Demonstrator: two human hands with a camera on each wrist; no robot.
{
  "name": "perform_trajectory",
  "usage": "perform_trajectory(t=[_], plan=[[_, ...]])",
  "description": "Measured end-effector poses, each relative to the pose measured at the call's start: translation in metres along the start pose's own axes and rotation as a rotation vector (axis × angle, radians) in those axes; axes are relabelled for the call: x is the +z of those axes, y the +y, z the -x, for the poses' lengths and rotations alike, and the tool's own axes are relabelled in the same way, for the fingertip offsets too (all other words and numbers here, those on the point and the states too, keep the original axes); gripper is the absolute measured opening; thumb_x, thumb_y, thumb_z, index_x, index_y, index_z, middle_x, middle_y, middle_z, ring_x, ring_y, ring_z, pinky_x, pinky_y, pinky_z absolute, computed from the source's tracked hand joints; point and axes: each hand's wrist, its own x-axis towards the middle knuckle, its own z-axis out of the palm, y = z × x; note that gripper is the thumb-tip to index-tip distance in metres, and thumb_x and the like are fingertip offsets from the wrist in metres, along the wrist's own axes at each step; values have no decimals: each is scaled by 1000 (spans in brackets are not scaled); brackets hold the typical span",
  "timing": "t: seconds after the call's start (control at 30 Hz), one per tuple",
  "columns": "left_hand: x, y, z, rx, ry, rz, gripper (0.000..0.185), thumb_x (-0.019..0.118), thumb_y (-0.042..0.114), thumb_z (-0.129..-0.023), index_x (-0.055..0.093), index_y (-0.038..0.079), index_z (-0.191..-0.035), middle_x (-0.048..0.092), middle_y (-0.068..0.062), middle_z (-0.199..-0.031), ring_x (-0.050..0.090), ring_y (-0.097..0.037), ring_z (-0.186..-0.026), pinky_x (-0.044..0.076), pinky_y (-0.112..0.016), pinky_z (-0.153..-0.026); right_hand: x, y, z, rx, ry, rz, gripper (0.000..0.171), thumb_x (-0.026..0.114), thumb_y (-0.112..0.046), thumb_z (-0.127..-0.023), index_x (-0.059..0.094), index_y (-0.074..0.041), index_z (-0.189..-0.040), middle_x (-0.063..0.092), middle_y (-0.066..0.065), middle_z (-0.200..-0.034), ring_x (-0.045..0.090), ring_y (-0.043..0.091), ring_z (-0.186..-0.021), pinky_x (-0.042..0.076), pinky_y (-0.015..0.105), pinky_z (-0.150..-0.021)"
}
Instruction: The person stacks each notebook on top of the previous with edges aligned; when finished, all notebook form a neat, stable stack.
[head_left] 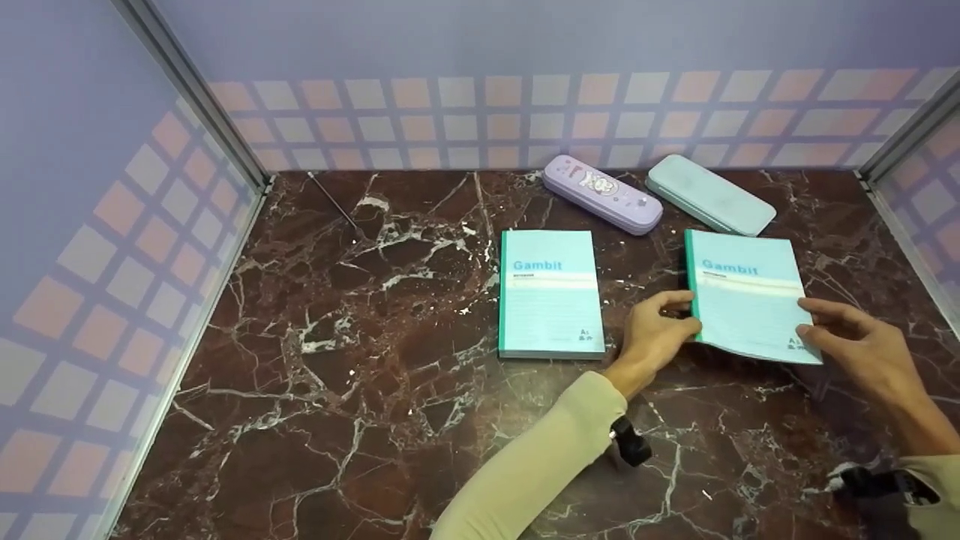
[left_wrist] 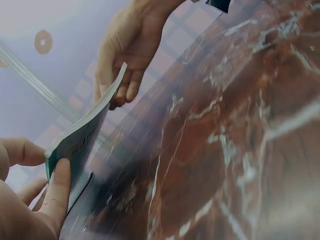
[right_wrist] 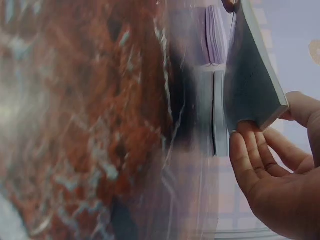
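A light-blue Gambit notebook (head_left: 750, 315) with a green spine is held raised off the marble-patterned table, its cover bowed slightly. My left hand (head_left: 652, 335) pinches it at the spine between thumb and fingers. On the opposite edge, my right hand (head_left: 874, 346) grips the lower corner, thumb over the cover and fingers underneath. The right wrist view shows the notebook's dark underside (right_wrist: 255, 75) and fingertips against it. To the left, a second matching notebook (head_left: 551, 300) lies flat on the table, close beside my left hand.
Behind the notebooks lie a purple pencil case (head_left: 600, 195) with a cartoon print and a pale mint pencil case (head_left: 711, 193). A thin dark stick (head_left: 334, 201) rests at the back left. Tiled panels (head_left: 480, 112) wall the table at the back and both sides.
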Motion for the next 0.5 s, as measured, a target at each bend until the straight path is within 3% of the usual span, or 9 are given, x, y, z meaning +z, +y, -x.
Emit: perform_trajectory(t=[0.2,0.5], plan=[[-23,3,1,56,-22,-100,38,81,-4,-85,82,19,-116,74,15,-101,69,-1,-79,56,-21,-66,6,-15,-2,-45,6,-32,49,75,-23,-103,63,-12,-150,61,-9,-115,61,1,-96,50,8,-75],[-59,13,3,161,-95,-161,36,84,-1,-88,79,13,-121,74,11,-105,70,-1,-85,59,-21,-72,15,-38,-12,-102,-25,-72,44,76,-13,-101,67,-10,-144,67,-14,-113,64,1,-95,52,9,-77]])
